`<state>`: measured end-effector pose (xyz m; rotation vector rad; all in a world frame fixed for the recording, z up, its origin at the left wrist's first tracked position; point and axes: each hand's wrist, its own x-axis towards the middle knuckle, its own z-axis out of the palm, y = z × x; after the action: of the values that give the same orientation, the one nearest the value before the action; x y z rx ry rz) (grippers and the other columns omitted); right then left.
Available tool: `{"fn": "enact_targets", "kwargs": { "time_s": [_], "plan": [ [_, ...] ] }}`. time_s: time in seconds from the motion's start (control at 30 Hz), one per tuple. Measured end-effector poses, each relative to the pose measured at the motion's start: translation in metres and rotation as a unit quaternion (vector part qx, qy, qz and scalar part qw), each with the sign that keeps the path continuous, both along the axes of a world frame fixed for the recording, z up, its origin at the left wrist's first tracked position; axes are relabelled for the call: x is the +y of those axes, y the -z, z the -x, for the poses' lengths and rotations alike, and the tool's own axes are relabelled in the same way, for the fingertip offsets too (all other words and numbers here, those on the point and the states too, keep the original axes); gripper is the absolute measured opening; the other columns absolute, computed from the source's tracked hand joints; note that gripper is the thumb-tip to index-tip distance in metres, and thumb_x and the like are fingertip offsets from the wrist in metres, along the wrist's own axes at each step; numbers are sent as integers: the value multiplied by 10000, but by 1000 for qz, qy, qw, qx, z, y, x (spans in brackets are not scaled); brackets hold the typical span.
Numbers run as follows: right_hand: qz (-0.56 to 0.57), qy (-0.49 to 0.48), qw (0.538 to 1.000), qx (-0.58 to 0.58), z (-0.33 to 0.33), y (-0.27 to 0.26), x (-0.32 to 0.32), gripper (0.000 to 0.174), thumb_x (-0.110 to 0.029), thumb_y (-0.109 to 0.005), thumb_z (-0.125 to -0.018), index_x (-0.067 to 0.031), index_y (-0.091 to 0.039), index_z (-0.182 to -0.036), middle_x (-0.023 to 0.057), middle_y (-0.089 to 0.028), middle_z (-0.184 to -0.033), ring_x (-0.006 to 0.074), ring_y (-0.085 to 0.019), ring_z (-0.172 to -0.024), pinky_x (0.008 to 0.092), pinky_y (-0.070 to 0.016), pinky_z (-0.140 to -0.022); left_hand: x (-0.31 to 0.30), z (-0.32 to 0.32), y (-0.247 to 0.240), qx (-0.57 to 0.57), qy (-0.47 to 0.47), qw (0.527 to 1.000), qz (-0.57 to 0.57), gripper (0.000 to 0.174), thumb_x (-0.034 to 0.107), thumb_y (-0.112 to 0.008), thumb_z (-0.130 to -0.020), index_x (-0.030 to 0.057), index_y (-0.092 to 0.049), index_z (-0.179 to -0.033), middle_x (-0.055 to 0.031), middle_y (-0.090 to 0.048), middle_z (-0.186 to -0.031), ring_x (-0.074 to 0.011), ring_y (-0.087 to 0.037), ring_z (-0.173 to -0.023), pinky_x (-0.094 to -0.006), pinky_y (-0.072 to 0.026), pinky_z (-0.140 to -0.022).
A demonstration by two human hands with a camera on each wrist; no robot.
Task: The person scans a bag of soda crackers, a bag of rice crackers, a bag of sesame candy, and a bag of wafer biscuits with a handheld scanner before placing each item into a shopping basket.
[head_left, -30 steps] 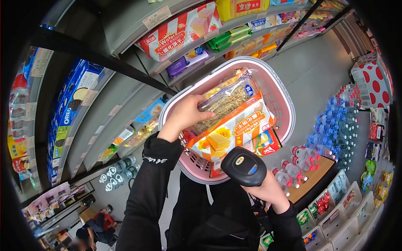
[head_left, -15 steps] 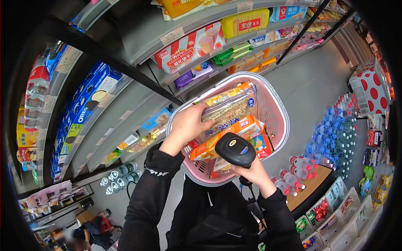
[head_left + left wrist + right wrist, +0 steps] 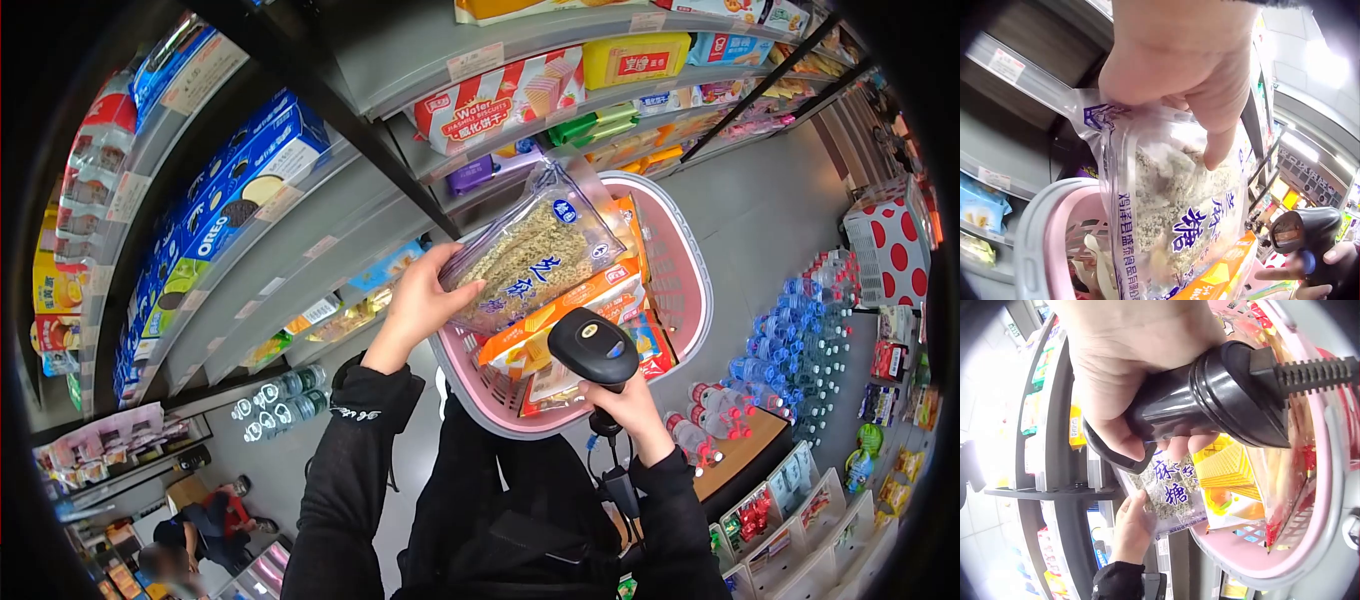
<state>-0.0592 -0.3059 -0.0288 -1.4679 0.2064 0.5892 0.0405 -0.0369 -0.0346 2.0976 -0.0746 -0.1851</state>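
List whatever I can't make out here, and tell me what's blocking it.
- Most of the floor of the pink basket: head view, covered by packs such as the orange wafer pack.
- Back of the clear pack: turned away in all three views.
- Far end of the cord on the scanner: right wrist view, cut off by the right edge.
- Shelf price tag: head view, print too small.

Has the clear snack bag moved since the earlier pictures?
Yes: in the head view, the clear snack bag has moved closer to the shelved purple pack.
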Motion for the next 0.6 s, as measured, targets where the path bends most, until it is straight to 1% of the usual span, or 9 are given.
{"fn": "enact_targets", "kwargs": {
  "time_s": [0.07,0.13,0.23,0.3,0.33,0.4,0.47,0.53,0.6],
  "plan": [
    [-5,38,999,11,0,3,-1,363,-28,-653,-655,-6,-526,-995,26,-587,-868,88,-532,-785,245,-428,-717,4,4,-5,-20,2,1000,-16,453,225,-693,-661,-8,-522,-1010,-114,-594,-851,-183,-577,-781,-278,-439,-696],
    [-9,43,999,20,1,4,-2,374,-29,-660,-649,-3,-523,-997,32,-581,-920,96,-520,-846,255,-409,-773,7,13,-21,-5,-9,1000,0,423,123,-695,-685,-41,-496,-1020,-68,-568,-915,-117,-526,-852,-246,-412,-764],
    [4,56,998,-8,0,0,-2,359,-25,-657,-648,-5,-525,-981,28,-586,-877,92,-530,-798,248,-425,-732,20,26,-18,-55,-69,996,19,435,88,-687,-690,-45,-480,-1048,-75,-562,-950,-128,-524,-895,-246,-401,-797],
    [17,43,997,-54,0,-6,-2,298,2,-623,-686,2,-500,-957,46,-559,-702,116,-548,-549,240,-443,-520,26,33,-18,-53,-98,991,73,427,74,-681,-690,-40,-482,-1050,-80,-561,-952,-136,-529,-894,-254,-407,-794],
    [17,43,997,-56,0,-12,-2,298,2,-623,-686,2,-500,-957,46,-559,-702,116,-548,-549,240,-443,-520,30,37,-19,-50,-127,983,126,421,59,-675,-691,-34,-483,-1053,-85,-560,-954,-144,-534,-892,-262,-413,-791],
    [-18,46,998,39,0,-27,-3,376,-14,-653,-643,-5,-500,-987,23,-587,-788,85,-544,-715,236,-444,-652,35,44,-23,-44,-141,980,136,430,45,-663,-704,-37,-463,-1076,-85,-558,-963,-139,-535,-892,-257,-408,-800],
    [-17,27,999,37,2,-30,-4,421,-20,-662,-638,-3,-487,-1021,29,-589,-824,94,-554,-761,247,-445,-694,37,51,-29,-1,-193,956,222,420,50,-646,-724,-27,-459,-1092,-80,-556,-990,-132,-532,-902,-249,-403,-805],
    [3,23,999,-42,4,-38,0,490,-29,-679,-618,0,-479,-1065,47,-590,-894,115,-555,-835,271,-435,-760,36,60,-40,16,-200,942,268,414,61,-637,-735,-21,-457,-1098,-74,-557,-1002,-130,-531,-910,-250,-402,-810],
    [5,9,999,-42,5,-57,3,631,-48,-714,-571,0,-444,-1139,78,-555,-1050,146,-517,-972,302,-390,-861,35,70,-47,29,-204,926,316,408,72,-628,-745,-14,-456,-1105,-69,-558,-1013,-128,-530,-918,-252,-401,-816]
  ]
}}
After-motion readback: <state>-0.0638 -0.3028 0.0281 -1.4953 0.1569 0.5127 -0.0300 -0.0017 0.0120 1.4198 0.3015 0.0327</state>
